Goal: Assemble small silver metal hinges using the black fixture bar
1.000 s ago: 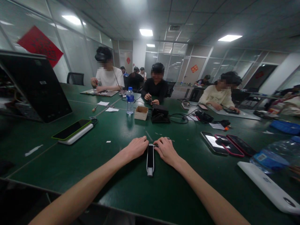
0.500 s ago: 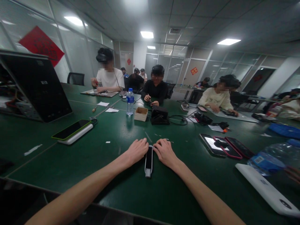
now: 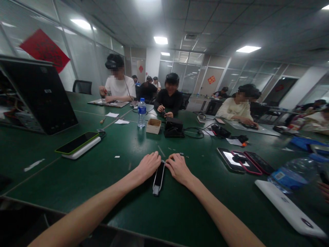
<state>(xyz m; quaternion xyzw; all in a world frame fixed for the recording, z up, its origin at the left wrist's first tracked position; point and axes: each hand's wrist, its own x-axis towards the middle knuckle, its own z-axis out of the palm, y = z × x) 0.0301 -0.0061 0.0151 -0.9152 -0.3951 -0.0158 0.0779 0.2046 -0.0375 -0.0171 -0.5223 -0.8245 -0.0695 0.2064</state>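
Observation:
A slim pen-like device [image 3: 159, 174] with a dark face, white rim and grey near tip lies on the green table, slightly slanted. My left hand [image 3: 149, 163] is closed at its far end from the left, fingers bent and pressed together. From the right, my right hand [image 3: 178, 166] meets the same end with thumb and curled fingers. The fingertips partly hide that end, so any small part between them cannot be seen. Just past my right fingers lie small ring-like pieces [image 3: 181, 154].
Left stand a computer case [image 3: 55, 103] and a green-edged phone [image 3: 77, 143] on a white block. Ahead are a water bottle [image 3: 141, 113], an open box [image 3: 153, 126] and a black case [image 3: 174, 127]. Phones [image 3: 244, 163], a large bottle [image 3: 290, 175] and a white device [image 3: 288, 206] lie right. Several people work across the table.
The near end of the slim device has swung left, so it lies more slanted. Both hands stay around its far end. The view has shifted slightly.

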